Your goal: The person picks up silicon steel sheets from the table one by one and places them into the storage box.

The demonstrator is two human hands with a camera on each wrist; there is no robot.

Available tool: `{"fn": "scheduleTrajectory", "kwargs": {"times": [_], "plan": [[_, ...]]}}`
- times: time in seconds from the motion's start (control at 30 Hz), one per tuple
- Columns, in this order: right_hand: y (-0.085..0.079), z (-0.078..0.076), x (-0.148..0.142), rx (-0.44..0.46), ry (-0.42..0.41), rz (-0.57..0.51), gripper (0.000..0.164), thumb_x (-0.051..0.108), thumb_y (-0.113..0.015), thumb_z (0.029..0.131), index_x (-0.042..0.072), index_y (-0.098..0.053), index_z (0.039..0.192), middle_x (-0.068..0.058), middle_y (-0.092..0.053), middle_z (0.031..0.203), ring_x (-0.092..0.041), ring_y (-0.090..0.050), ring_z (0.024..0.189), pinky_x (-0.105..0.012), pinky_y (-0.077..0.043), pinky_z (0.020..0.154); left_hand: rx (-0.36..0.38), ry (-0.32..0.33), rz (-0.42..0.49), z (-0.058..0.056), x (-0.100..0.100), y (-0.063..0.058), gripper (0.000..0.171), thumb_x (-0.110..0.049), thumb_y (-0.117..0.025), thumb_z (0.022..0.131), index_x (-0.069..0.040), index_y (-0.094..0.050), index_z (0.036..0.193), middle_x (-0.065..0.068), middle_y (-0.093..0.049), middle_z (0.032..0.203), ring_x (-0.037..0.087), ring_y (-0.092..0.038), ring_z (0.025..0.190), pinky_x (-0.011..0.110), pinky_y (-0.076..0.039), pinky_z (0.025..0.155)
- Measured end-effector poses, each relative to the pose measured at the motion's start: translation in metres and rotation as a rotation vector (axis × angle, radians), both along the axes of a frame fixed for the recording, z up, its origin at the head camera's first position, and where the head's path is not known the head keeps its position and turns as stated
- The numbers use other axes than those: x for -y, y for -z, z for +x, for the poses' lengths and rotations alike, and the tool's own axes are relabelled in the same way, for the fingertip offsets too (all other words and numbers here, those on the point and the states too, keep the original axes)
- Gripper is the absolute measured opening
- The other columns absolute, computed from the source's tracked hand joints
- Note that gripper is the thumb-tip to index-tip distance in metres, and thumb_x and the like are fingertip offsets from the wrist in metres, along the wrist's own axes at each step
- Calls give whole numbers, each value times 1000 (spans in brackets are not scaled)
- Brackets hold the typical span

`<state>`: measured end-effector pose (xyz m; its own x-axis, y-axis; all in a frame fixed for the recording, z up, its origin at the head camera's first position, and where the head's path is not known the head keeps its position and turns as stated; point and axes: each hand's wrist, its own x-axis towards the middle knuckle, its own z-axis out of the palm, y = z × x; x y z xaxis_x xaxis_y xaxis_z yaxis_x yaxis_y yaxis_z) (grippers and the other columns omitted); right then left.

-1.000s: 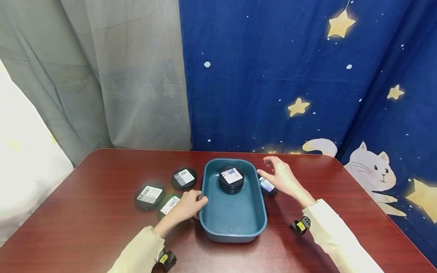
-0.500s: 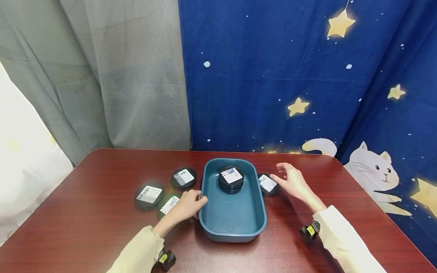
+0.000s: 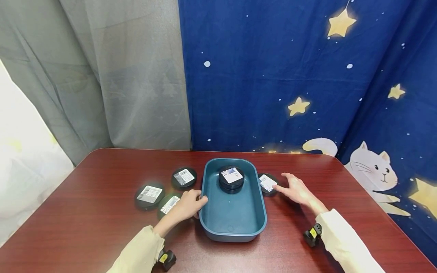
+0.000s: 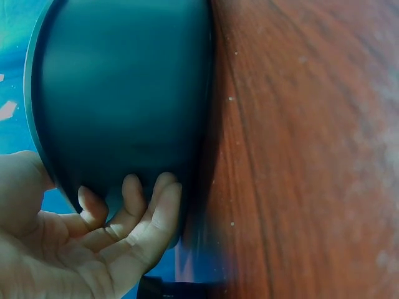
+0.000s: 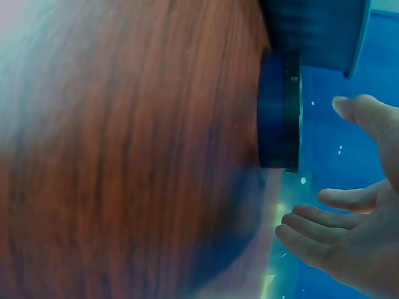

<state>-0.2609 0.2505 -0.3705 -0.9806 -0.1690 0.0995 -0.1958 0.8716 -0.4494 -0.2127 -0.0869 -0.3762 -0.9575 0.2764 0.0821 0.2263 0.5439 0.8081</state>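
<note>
My left hand [image 3: 186, 205] grips the left side of a blue-green plastic tub [image 3: 230, 216]. In the left wrist view its thumb is at the rim and its fingers press the outer wall [image 4: 124, 99]. A round black container [image 3: 231, 180] with a white label sits in the tub's far half; a groove around its side leaves unclear whether it is one or two stacked. My right hand [image 3: 300, 191] hovers, fingers spread, just right of another labelled black round container [image 3: 267, 184] beside the tub. The right wrist view shows a gap between that hand [image 5: 361, 237] and the container [image 5: 279, 112].
Left of the tub, three more flat black round containers lie on the reddish-brown table [image 3: 102, 220]: one farther back [image 3: 183, 178], one at the far left [image 3: 149, 194], and one [image 3: 168, 204] partly behind my left hand. Curtains [image 3: 239, 76] hang behind the table.
My right hand has drawn back to the right from over the container beside the tub, then lowered, uncovering its label. The left hand and the tub have not moved.
</note>
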Motion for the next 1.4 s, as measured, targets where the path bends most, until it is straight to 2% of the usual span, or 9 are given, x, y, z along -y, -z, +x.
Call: {"fn": "scheduleTrajectory", "kwargs": {"times": [0.23,0.4,0.5,0.97,1.17,1.4], "plan": [[6,-1,-2,145,-48,26,95,49,-64,73,-18,-25,128,-37,-34,127,-46,-36,117,-55,-31,95,2,-2,-7,0,-1,-1,23,-9,-45,81,-6,-44,59,-2,-40,46,16,-55,41,28,-47,38],[9,-5,0,191,-101,28,105,45,-70,69,-22,-16,129,-40,-28,130,-47,-31,119,-55,-28,97,1,3,-7,0,0,-1,23,-9,-45,81,-6,-44,59,-1,-41,46,17,-56,41,28,-47,38],[10,-7,3,175,-129,29,104,41,-73,67,-23,-16,127,-40,-29,127,-48,-33,117,-55,-30,96,3,6,-4,0,0,-1,23,-9,-45,82,-6,-44,59,-1,-42,46,18,-56,40,28,-47,38],[17,-15,17,71,-135,16,88,36,-75,66,-16,-31,122,-28,-45,112,-36,-45,101,-48,-38,87,13,6,-1,1,0,-3,23,-10,-45,82,-6,-45,59,0,-44,47,17,-55,41,28,-47,38],[17,-15,22,67,-94,31,79,33,-74,67,-16,-36,117,-25,-49,106,-33,-49,94,-45,-41,84,3,16,-10,0,1,-1,22,-10,-45,82,-5,-46,60,2,-50,48,16,-56,40,27,-47,37],[16,-14,23,46,-67,20,77,32,-76,63,-15,-39,113,-21,-50,100,-29,-50,87,-42,-43,79,6,26,-5,-1,1,0,22,-9,-44,81,-3,-49,61,3,-52,49,14,-56,39,27,-47,37]]}}
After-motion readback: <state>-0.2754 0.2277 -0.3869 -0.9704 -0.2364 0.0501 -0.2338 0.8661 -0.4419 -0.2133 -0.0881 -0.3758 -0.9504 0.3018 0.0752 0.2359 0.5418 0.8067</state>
